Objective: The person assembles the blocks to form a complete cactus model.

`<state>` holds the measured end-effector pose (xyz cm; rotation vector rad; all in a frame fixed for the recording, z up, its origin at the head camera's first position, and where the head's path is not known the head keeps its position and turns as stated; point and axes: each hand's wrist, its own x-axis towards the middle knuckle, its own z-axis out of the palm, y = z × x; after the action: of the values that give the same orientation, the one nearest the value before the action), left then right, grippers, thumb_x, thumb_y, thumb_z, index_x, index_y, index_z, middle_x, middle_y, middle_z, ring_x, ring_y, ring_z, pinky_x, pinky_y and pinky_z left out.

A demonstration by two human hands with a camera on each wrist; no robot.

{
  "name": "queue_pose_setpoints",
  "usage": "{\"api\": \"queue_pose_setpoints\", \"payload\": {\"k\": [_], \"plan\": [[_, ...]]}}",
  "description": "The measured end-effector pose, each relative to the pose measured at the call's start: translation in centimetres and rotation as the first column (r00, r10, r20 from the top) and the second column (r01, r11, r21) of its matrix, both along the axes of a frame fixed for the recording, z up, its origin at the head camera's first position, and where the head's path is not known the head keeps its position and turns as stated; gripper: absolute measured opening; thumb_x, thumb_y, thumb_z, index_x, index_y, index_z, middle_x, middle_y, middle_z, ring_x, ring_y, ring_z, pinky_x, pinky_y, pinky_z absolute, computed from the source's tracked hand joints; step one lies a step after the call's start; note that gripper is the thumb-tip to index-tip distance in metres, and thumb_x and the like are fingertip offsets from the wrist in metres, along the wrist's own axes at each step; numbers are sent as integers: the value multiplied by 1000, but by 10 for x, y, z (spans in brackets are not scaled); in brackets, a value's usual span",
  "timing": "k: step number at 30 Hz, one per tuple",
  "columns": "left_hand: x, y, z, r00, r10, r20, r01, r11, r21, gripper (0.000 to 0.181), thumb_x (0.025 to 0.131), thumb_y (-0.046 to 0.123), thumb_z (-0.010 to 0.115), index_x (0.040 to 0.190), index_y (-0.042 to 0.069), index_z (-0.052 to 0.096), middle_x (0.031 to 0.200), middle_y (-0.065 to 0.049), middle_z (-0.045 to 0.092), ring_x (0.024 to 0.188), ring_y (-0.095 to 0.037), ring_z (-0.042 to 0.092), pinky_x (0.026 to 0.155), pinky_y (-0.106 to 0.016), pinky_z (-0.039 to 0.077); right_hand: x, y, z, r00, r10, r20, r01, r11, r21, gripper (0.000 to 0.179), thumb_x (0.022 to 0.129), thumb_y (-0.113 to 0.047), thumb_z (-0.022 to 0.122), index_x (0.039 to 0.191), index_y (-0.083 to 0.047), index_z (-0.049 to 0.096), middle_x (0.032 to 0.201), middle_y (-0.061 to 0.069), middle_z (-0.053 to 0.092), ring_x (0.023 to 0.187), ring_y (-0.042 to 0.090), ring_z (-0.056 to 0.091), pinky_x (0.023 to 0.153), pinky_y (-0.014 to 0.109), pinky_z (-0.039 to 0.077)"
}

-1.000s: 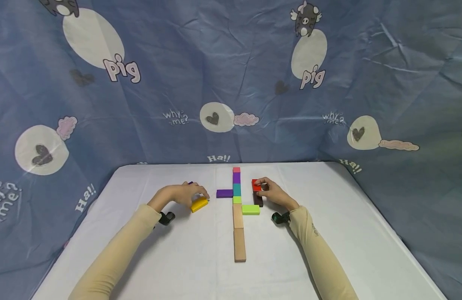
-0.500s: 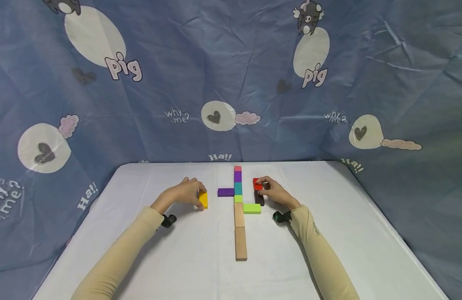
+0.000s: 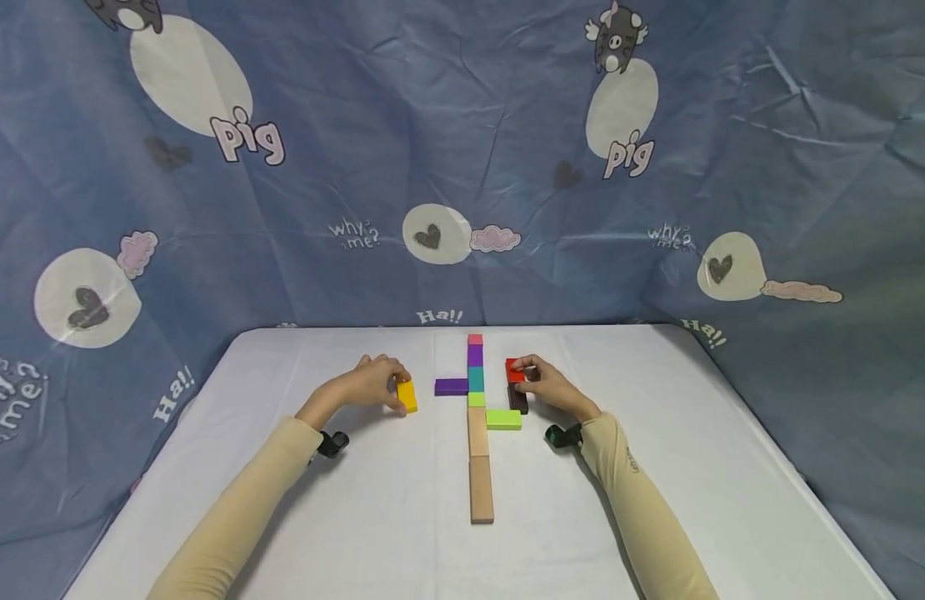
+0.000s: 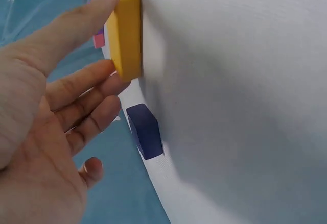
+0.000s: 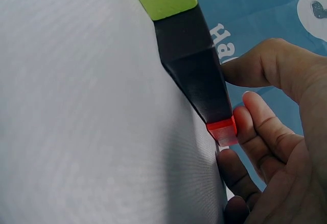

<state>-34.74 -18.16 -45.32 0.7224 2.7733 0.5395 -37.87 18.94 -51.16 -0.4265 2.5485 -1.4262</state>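
My left hand pinches a yellow block between thumb and fingers, left of the row of blocks. Close up in the left wrist view, the thumb lies on one end of the yellow block. A dark blue block sits just past the fingers there; the hand hides it in the head view. To the right of the row, my right hand holds a red block, fingers over it and thumb near its front end. A black block lies end to end with the red one.
A straight row runs down the table: pink, purple, teal, lime and two wooden blocks. A purple block juts left from it, a lime block right. Patterned cloth hangs behind.
My left hand has turned the yellow block from a slant to nearly parallel with the row and shifted it slightly right. The right hand has stayed at the red and black blocks.
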Motion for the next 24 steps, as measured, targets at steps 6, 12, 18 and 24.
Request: {"api": "queue_pose_setpoints", "payload": {"k": [6, 12, 18, 24], "plan": [[-16, 6, -4, 997, 54, -48, -54, 999, 5, 57, 75, 35, 82, 123, 7, 66, 127, -10, 62, 115, -28, 50, 94, -48, 26, -3, 2, -3, 1000, 10, 0, -10, 1000, -16, 36, 85, -13, 68, 119, -12, 57, 117, 9, 57, 96, 21, 47, 79, 31, 38], [-34, 16, -4, 997, 79, 2, -79, 997, 13, 59, 78, 33, 80, 127, 5, 63, 127, -13, 60, 113, -28, 47, 101, -50, 25, -2, 3, -1, 1000, 21, 2, -21, 999, -29, 35, 85, -13, 69, 118, -12, 57, 115, 9, 57, 96, 20, 47, 79, 31, 37], [-49, 25, -2, 997, 80, 12, -80, 997, -23, 59, 79, 34, 79, 129, 7, 62, 130, -13, 58, 119, -32, 44, 104, -53, 23, -1, 2, 0, 999, 38, -3, -38, 998, -40, 37, 85, -12, 68, 119, -10, 56, 117, 10, 57, 95, 20, 47, 76, 29, 38], [-56, 30, -1, 998, 67, 3, -67, 998, -15, 62, 80, 35, 78, 131, 5, 60, 136, -15, 55, 128, -36, 41, 104, -54, 23, -2, 3, -1, 1000, 21, 14, -21, 999, -39, 36, 85, -11, 69, 119, -12, 56, 116, 9, 57, 95, 20, 47, 75, 30, 39]]}}
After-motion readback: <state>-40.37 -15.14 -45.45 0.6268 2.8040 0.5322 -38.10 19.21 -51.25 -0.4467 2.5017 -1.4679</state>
